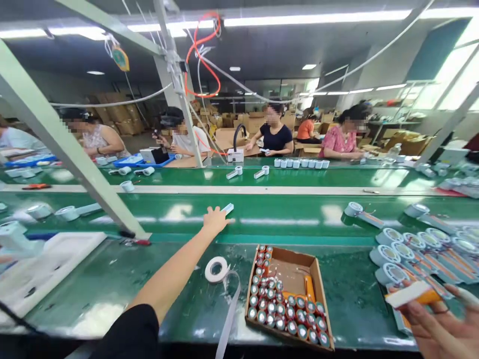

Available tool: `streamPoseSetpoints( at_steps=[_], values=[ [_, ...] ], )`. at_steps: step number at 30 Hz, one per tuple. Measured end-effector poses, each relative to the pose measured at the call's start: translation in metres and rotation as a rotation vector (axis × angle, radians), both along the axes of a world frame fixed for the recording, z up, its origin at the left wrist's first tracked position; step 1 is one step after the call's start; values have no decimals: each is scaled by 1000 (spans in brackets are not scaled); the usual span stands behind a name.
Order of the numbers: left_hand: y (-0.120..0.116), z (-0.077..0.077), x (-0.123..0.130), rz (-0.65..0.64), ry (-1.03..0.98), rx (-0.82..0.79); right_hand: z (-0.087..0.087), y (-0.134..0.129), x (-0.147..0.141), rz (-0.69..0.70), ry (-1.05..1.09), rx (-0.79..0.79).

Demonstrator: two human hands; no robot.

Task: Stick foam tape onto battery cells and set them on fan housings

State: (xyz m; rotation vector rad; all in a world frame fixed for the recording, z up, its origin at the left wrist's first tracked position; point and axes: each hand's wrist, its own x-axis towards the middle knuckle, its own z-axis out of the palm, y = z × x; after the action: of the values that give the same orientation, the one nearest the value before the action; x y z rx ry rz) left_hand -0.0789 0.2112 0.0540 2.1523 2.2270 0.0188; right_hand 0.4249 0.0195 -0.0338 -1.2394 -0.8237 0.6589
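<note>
My left hand (216, 221) reaches far forward over the green conveyor belt, its fingers curled down around a pale blue plastic housing (228, 208). Only one narrow end of that housing shows; the hand covers the rest. At the lower right, my right hand (445, 324) grips an orange battery pack (428, 297) between thumb and fingers. A white strip (407, 294) lies along the pack's upper side. Just beyond this hand, several pale blue housings with round heads (391, 273) lie in rows, with orange strips along their handles.
An open cardboard box (325, 294) of battery packs stands at centre front. Left of it lies a roll of white tape (217, 269), its tail trailing forward. A metal post (86, 144) slants down at left, near a white tray (67, 269). Several co-workers sit across the belt.
</note>
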Motion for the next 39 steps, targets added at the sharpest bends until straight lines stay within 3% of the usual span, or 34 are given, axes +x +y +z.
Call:
streamPoseSetpoints(
  at_steps=[3, 6, 10, 13, 17, 21, 24, 28, 33, 39],
  values=[
    [22, 6, 16, -78, 27, 10, -4, 13, 7, -12, 181, -39],
    [35, -3, 49, -200, 64, -2, -3, 34, -4, 56, 176, -62],
    [45, -29, 110, -334, 86, -101, 18, 74, -57, 288, 36, 28],
    [56, -36, 135, -398, 31, -227, 37, 107, -97, 431, -294, 93],
    [74, -32, 130, -495, -106, -320, 51, 156, -130, 527, -965, 67],
    [78, -39, 125, -473, -198, -253, 46, 201, -151, 676, -1216, 1],
    [76, -51, 134, -400, -248, -190, 39, 219, -162, 800, -1397, -29],
    [81, -62, 151, -302, -298, -165, 30, 226, -164, 835, -1579, -95],
    [87, -64, 162, -255, -309, -169, 22, 230, -165, 793, -1716, -187],
    [87, -66, 170, -261, -286, -157, 34, 245, -156, 835, -1730, -157]
  ],
)
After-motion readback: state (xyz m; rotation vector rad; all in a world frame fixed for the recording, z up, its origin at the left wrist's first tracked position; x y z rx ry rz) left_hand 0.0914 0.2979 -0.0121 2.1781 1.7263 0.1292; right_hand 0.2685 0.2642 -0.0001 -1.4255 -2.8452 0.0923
